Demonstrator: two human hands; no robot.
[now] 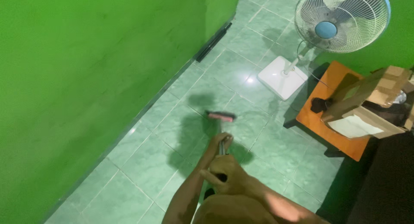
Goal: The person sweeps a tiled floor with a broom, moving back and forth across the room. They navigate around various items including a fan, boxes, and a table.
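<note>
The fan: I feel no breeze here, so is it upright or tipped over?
Upright: the fan stands on its white base, flat on the floor.

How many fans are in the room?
1. A white standing fan with a blue hub stands on the green tiled floor at the upper right, beside the orange low table. More may be out of view.
</note>
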